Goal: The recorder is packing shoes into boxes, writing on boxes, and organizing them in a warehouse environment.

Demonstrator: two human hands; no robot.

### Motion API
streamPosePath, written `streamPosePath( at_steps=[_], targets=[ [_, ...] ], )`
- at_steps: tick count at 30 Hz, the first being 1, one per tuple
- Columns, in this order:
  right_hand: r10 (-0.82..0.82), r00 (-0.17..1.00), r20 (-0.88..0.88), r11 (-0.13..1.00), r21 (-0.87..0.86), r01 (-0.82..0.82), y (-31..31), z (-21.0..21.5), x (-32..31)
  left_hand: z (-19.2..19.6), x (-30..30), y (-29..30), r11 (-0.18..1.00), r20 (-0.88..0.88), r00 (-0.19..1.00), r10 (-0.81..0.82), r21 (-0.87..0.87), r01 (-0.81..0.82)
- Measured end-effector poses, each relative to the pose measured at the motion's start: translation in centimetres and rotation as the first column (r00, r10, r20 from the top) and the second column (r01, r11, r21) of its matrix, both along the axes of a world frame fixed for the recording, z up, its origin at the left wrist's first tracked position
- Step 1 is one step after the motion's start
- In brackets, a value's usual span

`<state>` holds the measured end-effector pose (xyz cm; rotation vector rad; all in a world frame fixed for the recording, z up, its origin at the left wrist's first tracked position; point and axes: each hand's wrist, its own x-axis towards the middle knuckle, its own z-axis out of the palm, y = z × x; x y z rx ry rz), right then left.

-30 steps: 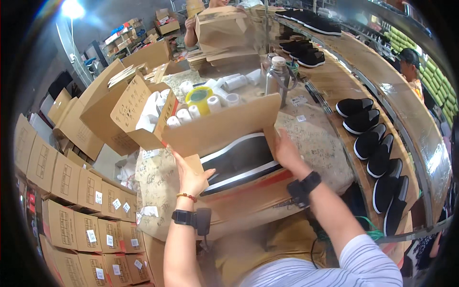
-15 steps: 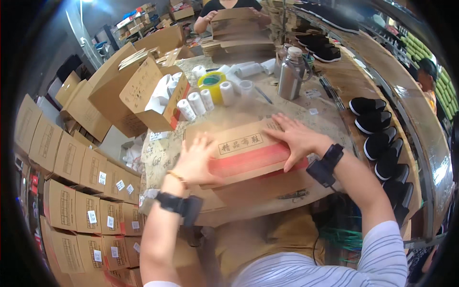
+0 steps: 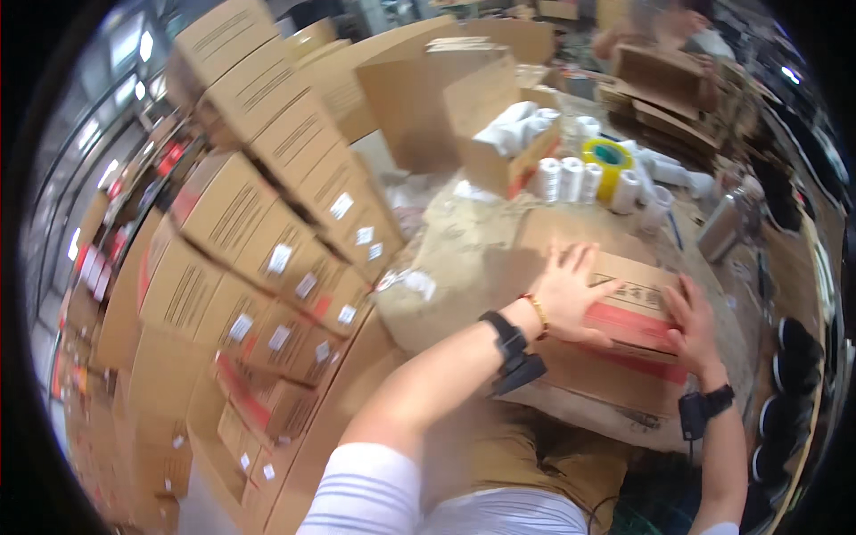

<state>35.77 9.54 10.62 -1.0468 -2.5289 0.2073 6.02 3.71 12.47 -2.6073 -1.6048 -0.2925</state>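
A brown cardboard shoebox (image 3: pixel 637 328) with a broad red band lies on the worktable in front of me. My left hand (image 3: pixel 572 296) rests on its left end, fingers spread across the top. Against the opposite end is my right hand (image 3: pixel 691 328), its fingers stretched along the edge. Both hands touch the box, neither wrapped round it. Beneath and behind it shows a brown cardboard sheet (image 3: pixel 557 230). More cardboard with a red strip sticks out below the box's near side; how these pieces join is hidden.
Stacked shoeboxes (image 3: pixel 234 209) with white labels rise at the left. Behind my hands stand white label rolls (image 3: pixel 571 181), yellow tape (image 3: pixel 608 160) and an open carton (image 3: pixel 486 147). A steel flask (image 3: pixel 724 223) and black shoes (image 3: pixel 794 370) are on the right. Across the table, a person handles cardboard.
My view has swung left, so the table and hands sit farther right and more stacked boxes show. Both hands stay on the shoebox.
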Motion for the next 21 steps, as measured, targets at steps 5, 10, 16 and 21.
streamPosePath(
  at_steps=[5, 10, 16, 21],
  targets=[
    [-0.089, 0.975, -0.204, 0.989, 0.098, 0.111, 0.2, 1.4, -0.2, -0.2, -0.4, -0.5, 0.999, 0.036, 0.999, 0.007, 0.036, -0.008],
    [-0.167, 0.925, -0.34, 0.866, 0.399, 0.303, -0.5, 3.7, -1.5, -0.5, -0.7, -0.7, 1.0, 0.05, 0.999, 0.017, -0.012, -0.017],
    [-0.364, 0.923, -0.126, 0.9, 0.207, 0.383, 0.0, -1.6, -2.0, -0.8, 0.3, -0.4, 1.0, 0.094, 0.995, -0.026, 0.003, 0.026],
    [-0.305, 0.647, -0.699, 0.95, -0.169, 0.264, 1.0, -4.4, 0.7, -2.9, -0.4, -1.9, 0.968, 0.225, 0.972, -0.065, 0.25, 0.007]
  ],
)
